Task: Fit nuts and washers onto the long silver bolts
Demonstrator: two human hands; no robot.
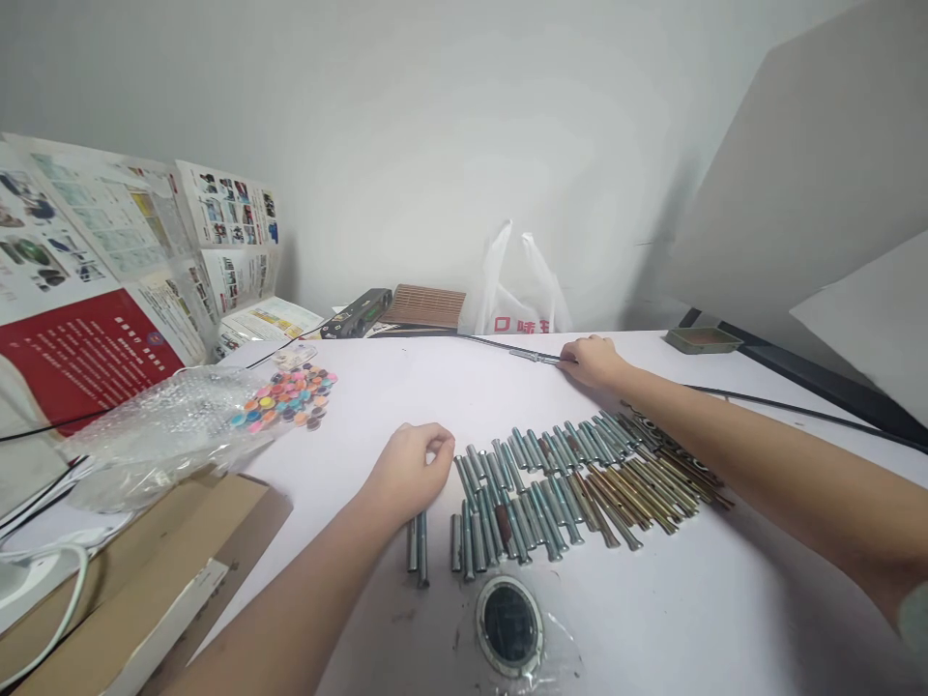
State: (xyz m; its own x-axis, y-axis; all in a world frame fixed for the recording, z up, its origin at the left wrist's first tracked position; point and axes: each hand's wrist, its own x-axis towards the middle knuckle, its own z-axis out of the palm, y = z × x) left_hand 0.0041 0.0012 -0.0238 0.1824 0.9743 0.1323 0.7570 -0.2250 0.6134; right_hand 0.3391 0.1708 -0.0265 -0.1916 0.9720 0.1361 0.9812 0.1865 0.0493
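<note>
My left hand [417, 464] rests on the white table just left of the rows of silver metal tubes [536, 517]. Its thumb and fingers are curled together, and whatever may be in them is hidden. Farther back, my right hand [593, 361] reaches to the table's far edge, fingers closed on the end of a slim silver metal rod [535, 356]. Many tubes have flared ends. Gold-coloured ones [645, 491] lie at the right of the rows, partly behind my right forearm. Two silver tubes [419, 551] lie apart, beneath my left wrist.
Colourful buttons [290, 396] are heaped beside bubble wrap [170, 425] at left. Cardboard [137, 590] lies front left. A round dark disc [509, 625] sits in front. At the back are a black device [359, 314], a white bag [526, 290] and a shallow tray [703, 339].
</note>
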